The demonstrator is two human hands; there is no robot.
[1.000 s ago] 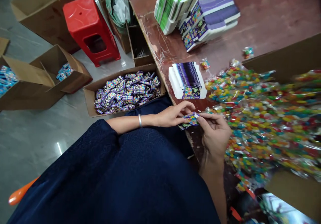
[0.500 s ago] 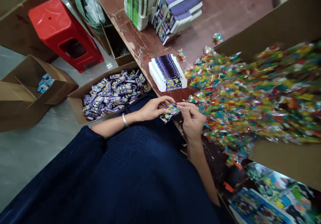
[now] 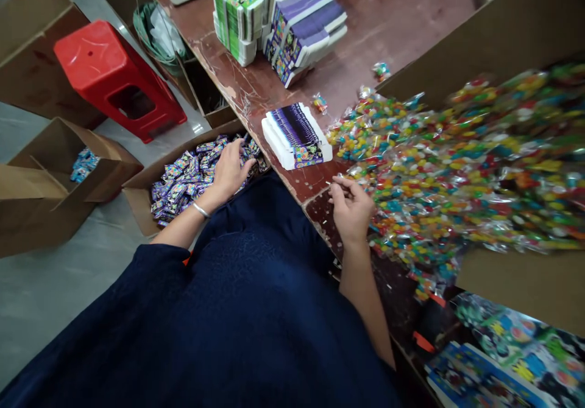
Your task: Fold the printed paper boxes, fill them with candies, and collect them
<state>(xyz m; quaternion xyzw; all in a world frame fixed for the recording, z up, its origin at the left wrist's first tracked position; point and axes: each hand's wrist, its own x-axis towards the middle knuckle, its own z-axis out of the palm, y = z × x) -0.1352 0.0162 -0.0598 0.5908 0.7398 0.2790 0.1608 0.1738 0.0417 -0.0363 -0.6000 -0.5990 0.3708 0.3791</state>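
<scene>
My left hand (image 3: 232, 167) is over the cardboard box (image 3: 137, 204) of small purple printed candy boxes (image 3: 183, 179), its fingers spread and nothing seen in its grip. Above the table edge, my right hand (image 3: 351, 210) has its fingers curled and the thumb near the index finger. A tiny pale bit shows at those fingertips, too small to name. Between the hands and farther back lies a stack of flat purple cartons (image 3: 297, 137) on the table. Just right of my right hand spreads a heap of clear-wrapped coloured candies (image 3: 425, 176).
Banded bundles of green cartons (image 3: 237, 15) and purple cartons (image 3: 306, 27) stand at the back of the red-brown table (image 3: 411, 18). A red stool (image 3: 119, 79) and an open carton (image 3: 91, 182) are on the floor at left. Printed boxes (image 3: 484, 377) lie at lower right.
My left hand has moved left from the table edge to above the box of candy boxes. The small purple box it held is no longer in it. My right hand stays almost in place.
</scene>
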